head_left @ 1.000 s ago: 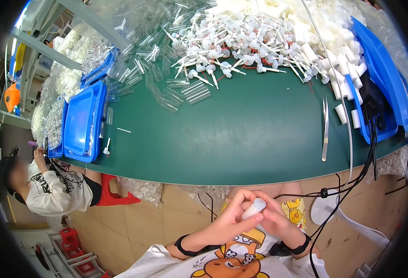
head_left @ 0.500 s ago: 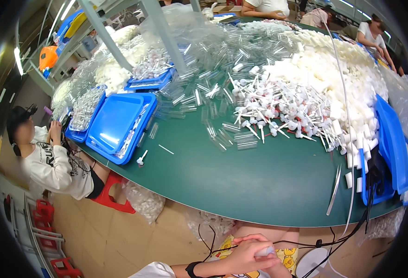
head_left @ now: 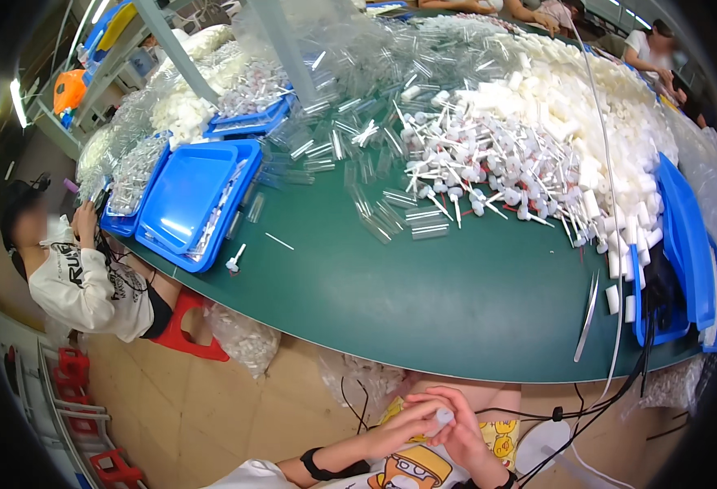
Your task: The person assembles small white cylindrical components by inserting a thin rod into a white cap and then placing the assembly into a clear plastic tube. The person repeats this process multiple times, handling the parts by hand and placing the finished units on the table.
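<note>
Over my lap, below the table's near edge, my two hands are brought together around a small whitish, rounded piece [head_left: 442, 417]. My left hand [head_left: 398, 425], with a black band on its wrist, closes on the piece from the left. On the other side my right hand [head_left: 466, 433] has its fingers curled about the same piece. One end of it shows between the fingers; the rest is hidden, so its exact kind is unclear. On the green table [head_left: 424, 318] ahead lies a heap of white-stemmed parts with translucent caps [head_left: 497, 167]. Metal tweezers [head_left: 588, 316] lie near the right edge.
White cylinders [head_left: 611, 138] are heaped at the right, beside a blue tray [head_left: 680, 244] and black cables [head_left: 650, 342]. Clear tubes [head_left: 375, 213] lie mid-table. Stacked blue trays [head_left: 187, 200] stand at left, near a seated person [head_left: 81, 277]. A white cable [head_left: 609, 204] crosses the table.
My hands have turned and loosened a little around the whitish piece, whose end now shows more plainly. The whole view has shifted slightly. At the far side, other people's arms have moved.
</note>
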The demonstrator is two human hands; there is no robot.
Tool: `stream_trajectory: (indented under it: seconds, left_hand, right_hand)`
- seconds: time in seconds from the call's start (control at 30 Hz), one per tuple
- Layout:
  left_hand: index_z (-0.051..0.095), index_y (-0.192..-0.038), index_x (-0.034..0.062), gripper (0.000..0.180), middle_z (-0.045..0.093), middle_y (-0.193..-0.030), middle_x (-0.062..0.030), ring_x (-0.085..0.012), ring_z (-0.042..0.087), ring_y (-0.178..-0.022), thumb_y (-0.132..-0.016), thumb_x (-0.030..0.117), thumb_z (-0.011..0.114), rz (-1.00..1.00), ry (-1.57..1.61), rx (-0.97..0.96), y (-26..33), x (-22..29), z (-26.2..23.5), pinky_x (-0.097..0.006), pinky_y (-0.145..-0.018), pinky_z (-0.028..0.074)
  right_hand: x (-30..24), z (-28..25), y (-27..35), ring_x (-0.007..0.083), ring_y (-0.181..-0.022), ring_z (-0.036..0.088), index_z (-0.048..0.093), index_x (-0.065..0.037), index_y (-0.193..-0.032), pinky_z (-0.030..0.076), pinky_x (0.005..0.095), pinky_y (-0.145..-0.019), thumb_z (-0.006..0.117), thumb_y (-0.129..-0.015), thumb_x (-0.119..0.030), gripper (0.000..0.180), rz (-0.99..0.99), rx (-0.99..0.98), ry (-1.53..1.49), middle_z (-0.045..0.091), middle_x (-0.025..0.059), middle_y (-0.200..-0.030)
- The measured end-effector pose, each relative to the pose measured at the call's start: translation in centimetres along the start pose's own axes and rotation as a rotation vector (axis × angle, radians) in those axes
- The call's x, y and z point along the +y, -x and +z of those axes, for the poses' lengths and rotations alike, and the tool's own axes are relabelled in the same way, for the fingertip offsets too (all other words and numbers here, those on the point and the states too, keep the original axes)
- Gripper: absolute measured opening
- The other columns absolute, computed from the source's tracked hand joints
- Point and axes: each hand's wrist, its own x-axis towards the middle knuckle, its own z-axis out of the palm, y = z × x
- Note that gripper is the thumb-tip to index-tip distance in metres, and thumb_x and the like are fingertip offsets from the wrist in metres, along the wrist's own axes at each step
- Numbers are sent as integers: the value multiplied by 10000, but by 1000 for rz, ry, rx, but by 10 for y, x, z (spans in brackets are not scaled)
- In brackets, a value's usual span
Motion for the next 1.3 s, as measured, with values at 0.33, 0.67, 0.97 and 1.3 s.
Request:
stream_trajectory:
  seconds: [0.33,0.67,0.97,1.3]
  left_hand:
    - [426,-1108,55,317,485,-1016,-60,-155,485,-913,-932,315,381,-119,741,156,-11,-5,15,-306,-812,397]
    - [414,-925,51,176,383,-786,0,-105,399,-747,-945,225,403,-59,604,225,-34,6,17,-238,-689,358]
    - [401,-1039,56,177,394,-871,-1,-94,393,-792,-962,215,389,-61,583,195,-32,9,14,-233,-739,366]
    - [419,-883,81,245,409,-793,30,-63,370,-710,-960,312,399,-112,295,161,-34,13,7,-219,-643,347]
  right_hand:
    - [14,-5,-3,168,-1086,481,396,-14,-1215,385,312,-931,618,-812,-56,462,11,194,120,531,141,-1152]
    - [11,-2,-13,167,-931,571,441,37,-1122,463,306,-845,663,-767,-12,422,-14,351,-83,567,122,-1016]
    - [-1,4,-18,224,-939,595,433,29,-1111,483,334,-835,634,-747,51,416,-4,352,64,570,134,-1004]
    - [-2,2,-24,229,-874,616,468,43,-999,509,342,-784,623,-735,68,307,4,377,77,613,177,-940]
